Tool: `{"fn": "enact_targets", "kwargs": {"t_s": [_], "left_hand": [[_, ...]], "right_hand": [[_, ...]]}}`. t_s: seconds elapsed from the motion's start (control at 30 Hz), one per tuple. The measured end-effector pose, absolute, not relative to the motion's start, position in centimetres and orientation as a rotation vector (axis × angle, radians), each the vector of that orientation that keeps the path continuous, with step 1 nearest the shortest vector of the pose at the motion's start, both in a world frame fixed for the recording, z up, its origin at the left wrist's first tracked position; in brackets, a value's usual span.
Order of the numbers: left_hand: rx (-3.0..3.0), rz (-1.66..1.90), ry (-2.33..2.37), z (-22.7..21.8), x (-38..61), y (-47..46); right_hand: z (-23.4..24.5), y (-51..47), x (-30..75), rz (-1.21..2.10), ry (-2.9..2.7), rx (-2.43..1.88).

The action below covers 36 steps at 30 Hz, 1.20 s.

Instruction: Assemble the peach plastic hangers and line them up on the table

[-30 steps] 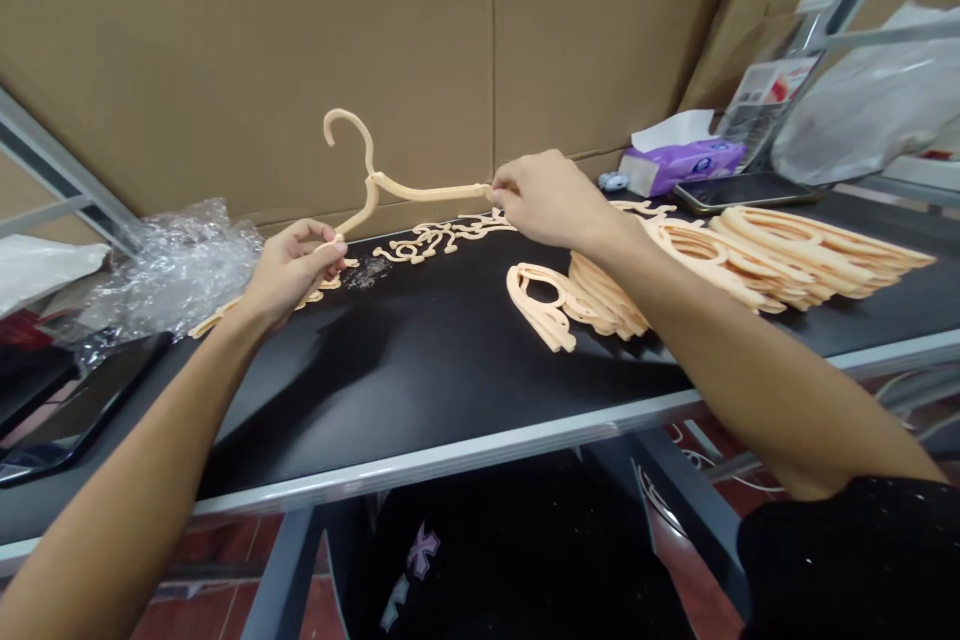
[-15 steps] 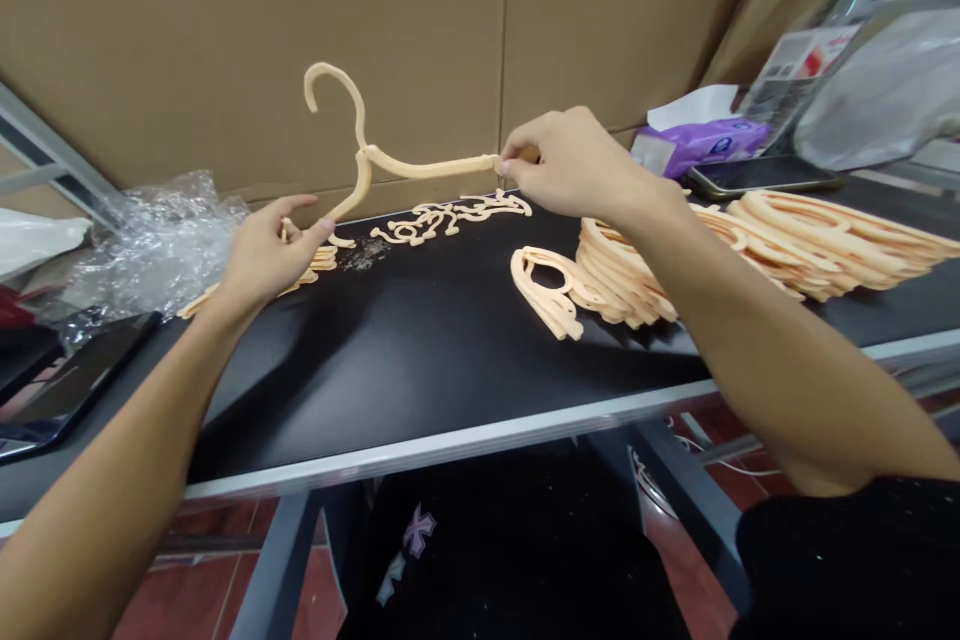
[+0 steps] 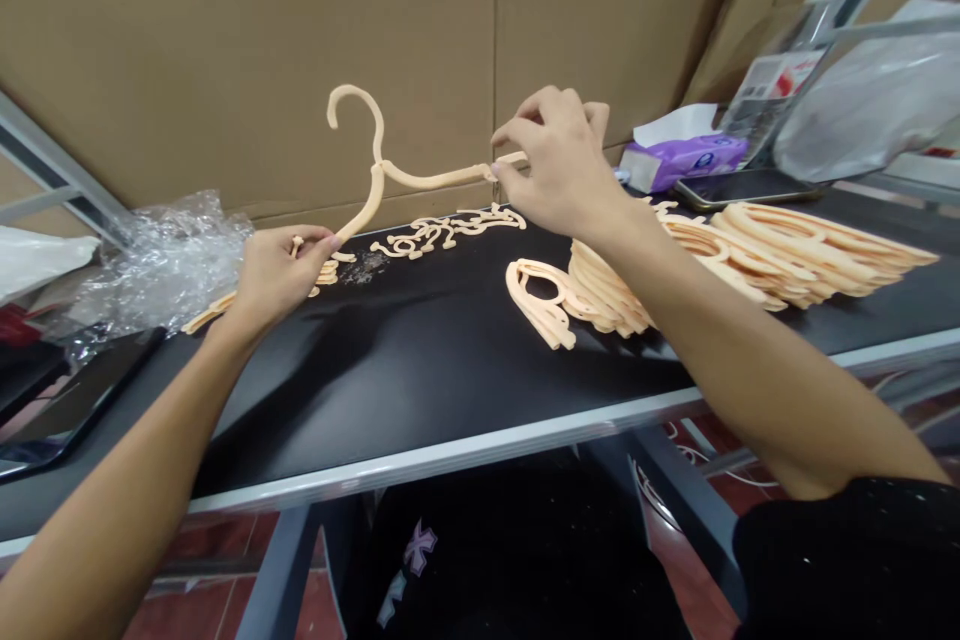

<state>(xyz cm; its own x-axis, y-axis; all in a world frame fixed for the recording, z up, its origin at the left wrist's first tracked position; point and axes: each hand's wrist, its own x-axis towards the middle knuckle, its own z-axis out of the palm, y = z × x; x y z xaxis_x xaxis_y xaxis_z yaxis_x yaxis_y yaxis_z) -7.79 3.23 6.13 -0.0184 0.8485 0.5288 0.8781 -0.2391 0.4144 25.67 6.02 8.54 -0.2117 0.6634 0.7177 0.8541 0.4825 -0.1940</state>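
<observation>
A cream plastic folding clothes hanger [image 3: 431, 178] is held up above the table, its hook upward and its two arms spread. My left hand [image 3: 281, 275] pinches the lower end of its left arm between thumb and fingers. At the far end of the right arm, my right hand [image 3: 555, 155] grips near a joint, the thumb against it and the other fingers curled above. A short end piece of the hanger runs behind these fingers. Behind and below the hanger lie small loose cream plastic pieces [image 3: 435, 230].
Folded cream hangers [image 3: 607, 290] lie piled on the right of the black table [image 3: 375, 390]. Behind them are a purple tissue pack [image 3: 686, 158] and a phone [image 3: 750, 188]. Crumpled clear plastic wrap [image 3: 176, 260] and a dark tablet-like device [image 3: 82, 400] sit at left. Cardboard [image 3: 247, 50] stands behind.
The view has shifted slightly. My right hand's fingers have lifted and spread a little around the hanger's end, where an end piece now points outward. My left hand has closed more tightly on the left arm.
</observation>
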Motion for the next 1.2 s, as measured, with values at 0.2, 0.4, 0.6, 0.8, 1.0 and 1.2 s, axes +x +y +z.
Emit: {"fn": "enact_targets", "kwargs": {"t_s": [0.2,0.4,0.6,0.8,1.0,1.2], "left_hand": [[-2.175,-1.364,-1.867,5.9,-5.4,2.1],[-2.344,-1.399,-1.699,5.0,-2.3,0.4],[-2.431,-1.112,-1.666,4.2,-1.5,0.2],[-2.431,-0.827,-1.716,3.4,-2.5,1.1],[-2.669,-0.615,-1.706,3.3,-3.8,2.0],[-2.879,-0.83,-1.784,3.2,-3.4,2.0]], "right_hand": [[9.0,3.3,22.6,0.081,-2.1,-1.277],[7.1,2.1,19.7,0.939,-1.986,-1.102],[5.8,2.1,18.3,1.247,-1.695,-1.017],[5.9,2.6,18.4,1.216,-1.565,-1.042],[5.5,2.6,18.6,1.213,-1.61,-1.102],[5.2,2.9,18.6,1.225,-1.64,-1.182]]}}
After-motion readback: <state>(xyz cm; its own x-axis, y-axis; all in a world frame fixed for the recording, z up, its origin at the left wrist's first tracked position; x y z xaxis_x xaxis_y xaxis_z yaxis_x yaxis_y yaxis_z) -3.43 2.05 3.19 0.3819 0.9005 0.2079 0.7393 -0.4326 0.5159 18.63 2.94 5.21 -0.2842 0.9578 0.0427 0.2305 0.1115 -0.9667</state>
